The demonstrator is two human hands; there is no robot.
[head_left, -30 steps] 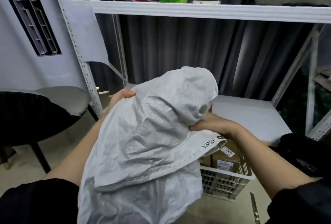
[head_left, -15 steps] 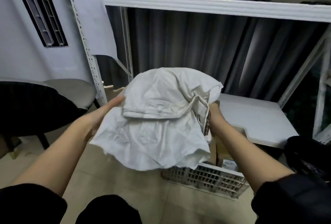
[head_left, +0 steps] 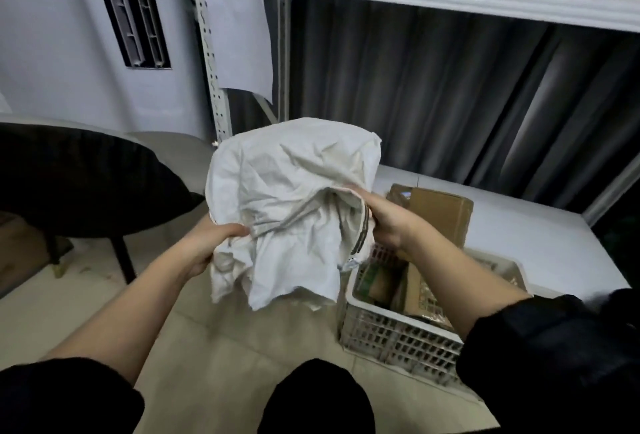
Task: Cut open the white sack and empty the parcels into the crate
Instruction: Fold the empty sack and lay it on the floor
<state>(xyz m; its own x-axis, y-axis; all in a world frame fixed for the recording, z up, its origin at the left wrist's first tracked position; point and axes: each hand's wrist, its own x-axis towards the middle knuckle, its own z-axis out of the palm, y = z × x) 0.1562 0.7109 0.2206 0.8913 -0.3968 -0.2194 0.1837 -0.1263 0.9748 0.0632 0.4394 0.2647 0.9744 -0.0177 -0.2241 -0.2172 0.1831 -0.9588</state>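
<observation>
White woven sack (head_left: pixel 291 211), limp and crumpled, hangs bunched between the two hands above the floor, just left of the crate (head_left: pixel 398 340). The left hand (head_left: pixel 211 243) grips a fold at its near left edge; the right hand (head_left: pixel 384 222) pinches the striped hem on its right side, directly over the crate's left rim. Cardboard parcels (head_left: pixel 440 215) already fill the crate, which stands against the low shelf (head_left: pixel 554 243). Judging by its slackness, the sack looks emptied; the right hand is the one nearer the crate.
</observation>
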